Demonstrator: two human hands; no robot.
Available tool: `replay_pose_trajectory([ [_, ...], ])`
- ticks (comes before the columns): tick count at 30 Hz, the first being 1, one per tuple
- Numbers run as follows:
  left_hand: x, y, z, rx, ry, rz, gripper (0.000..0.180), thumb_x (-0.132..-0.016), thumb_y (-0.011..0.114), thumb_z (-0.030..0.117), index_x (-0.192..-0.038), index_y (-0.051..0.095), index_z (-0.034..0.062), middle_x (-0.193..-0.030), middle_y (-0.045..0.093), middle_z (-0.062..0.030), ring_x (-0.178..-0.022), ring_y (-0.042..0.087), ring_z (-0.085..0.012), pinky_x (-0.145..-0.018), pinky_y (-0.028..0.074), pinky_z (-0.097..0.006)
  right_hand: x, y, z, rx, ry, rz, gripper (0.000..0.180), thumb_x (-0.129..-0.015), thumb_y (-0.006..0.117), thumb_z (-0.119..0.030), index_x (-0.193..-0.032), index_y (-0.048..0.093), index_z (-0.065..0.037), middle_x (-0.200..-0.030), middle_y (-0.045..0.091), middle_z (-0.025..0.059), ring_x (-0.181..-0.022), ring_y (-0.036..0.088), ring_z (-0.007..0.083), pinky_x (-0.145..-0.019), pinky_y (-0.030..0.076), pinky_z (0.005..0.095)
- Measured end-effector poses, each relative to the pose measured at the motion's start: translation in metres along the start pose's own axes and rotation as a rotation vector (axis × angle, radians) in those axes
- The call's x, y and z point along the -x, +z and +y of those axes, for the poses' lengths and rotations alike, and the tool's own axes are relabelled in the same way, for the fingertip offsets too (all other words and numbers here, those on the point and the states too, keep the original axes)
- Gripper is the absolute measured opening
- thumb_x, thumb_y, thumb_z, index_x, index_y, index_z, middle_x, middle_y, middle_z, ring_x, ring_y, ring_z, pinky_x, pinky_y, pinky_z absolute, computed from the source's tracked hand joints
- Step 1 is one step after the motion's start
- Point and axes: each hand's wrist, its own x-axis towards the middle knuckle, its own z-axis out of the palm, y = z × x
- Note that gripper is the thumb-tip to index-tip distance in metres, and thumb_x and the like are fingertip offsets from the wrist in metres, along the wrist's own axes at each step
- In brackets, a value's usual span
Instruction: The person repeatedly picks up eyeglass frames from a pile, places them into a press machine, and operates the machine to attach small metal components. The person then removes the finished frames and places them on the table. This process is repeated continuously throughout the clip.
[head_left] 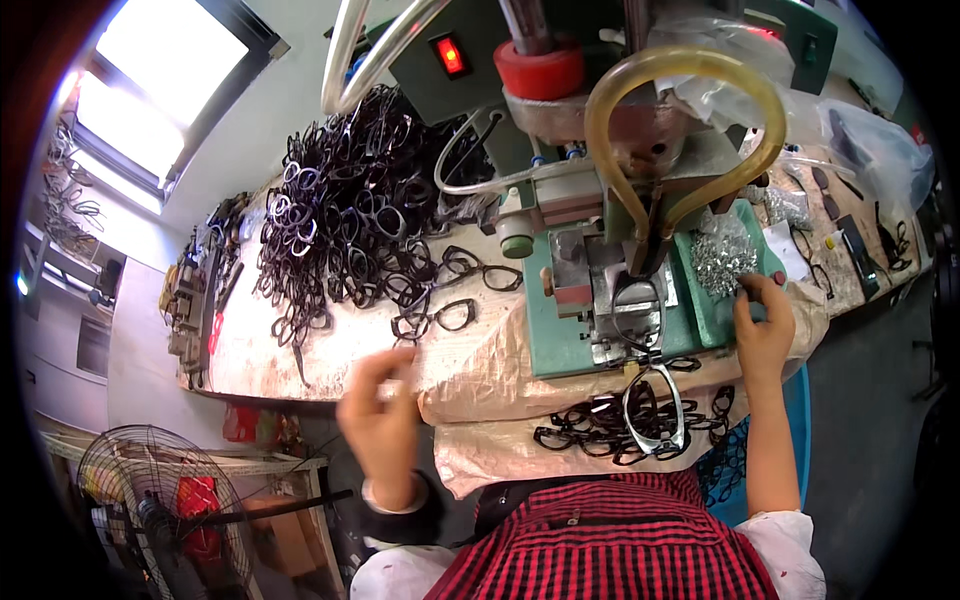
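Observation:
My right hand is at the edge of the green tray of small silver metal pieces, thumb and forefinger drawn together. Whatever they pinch is too small to name. My left hand hovers off the table's front edge, fingers curled and blurred by motion; I see nothing certain in it. Between the hands, an eyeglass frame with pale inner rims stands tilted at the green press. Its other part reaches up under the press head. Several black eyeglass frames lie on the cloth at my lap.
A large heap of dark eyeglass frames covers the table's left side, a few loose ones nearer me. A yellowish hose loops over the press. Plastic bags and glasses lie at the right. A caged fan stands lower left.

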Motion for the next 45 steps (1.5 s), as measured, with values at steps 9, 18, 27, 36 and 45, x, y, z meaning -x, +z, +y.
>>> replay_pose_trajectory([
  [9,-0.071,0.009,-0.166,-0.967,0.333,-0.251,0.026,-0.073,0.068,0.005,-0.099,0.065,0.0092,-0.083,0.065,-0.0104,-0.085,0.061,-0.0325,-0.073,0.046,-0.044,-0.020,0.022,-0.027,-0.250,0.144,-0.066,0.015,-0.082,0.072,-0.004,-0.097,0.073,-0.003,-0.093,0.071,0.0119,-0.089,0.068,0.0270,-0.080,0.052,0.0348],
  [18,-0.103,0.060,-0.109,0.548,-0.467,-0.182,0.027,-0.095,0.056,0.012,-0.120,0.063,0.0055,-0.078,0.050,0.0037,-0.066,0.047,-0.0084,-0.055,0.040,-0.022,0.018,-0.053,-0.001,0.061,-0.017,0.068,0.014,-0.075,0.071,0.005,-0.087,0.070,-0.001,-0.089,0.067,0.0116,-0.085,0.064,0.0284,-0.077,0.049,0.0368],
  [27,-0.068,0.093,-0.073,0.691,-0.145,-0.062,0.017,-0.104,0.057,0.017,-0.113,0.061,0.0029,-0.104,0.068,-0.0080,-0.089,0.066,-0.0152,-0.078,0.054,-0.027,-0.040,0.012,-0.115,-0.609,-0.041,-0.150,0.028,-0.076,0.073,0.001,-0.103,0.067,0.000,-0.093,0.069,0.0083,-0.086,0.065,0.0201,-0.081,0.050,0.0322],
  [36,-0.047,0.081,0.031,0.864,0.474,-0.038,0.014,-0.101,0.050,0.001,-0.113,0.056,-0.0020,-0.112,0.066,-0.0180,-0.102,0.066,-0.0264,-0.089,0.057,-0.041,-0.029,0.025,-0.129,-1.022,0.312,-0.239,0.046,-0.082,0.072,0.001,-0.124,0.052,0.005,-0.091,0.067,0.0031,-0.089,0.060,0.0080,-0.087,0.046,0.0243],
  [45,-0.069,0.084,0.071,0.608,0.581,-0.057,0.011,-0.095,0.059,-0.004,-0.105,0.055,-0.0041,-0.108,0.066,-0.0203,-0.101,0.069,-0.0292,-0.094,0.055,-0.042,-0.030,0.018,-0.150,-1.075,0.371,-0.268,0.046,-0.083,0.070,0.001,-0.125,0.051,0.004,-0.094,0.068,0.0054,-0.090,0.061,0.0100,-0.085,0.045,0.0257],
])
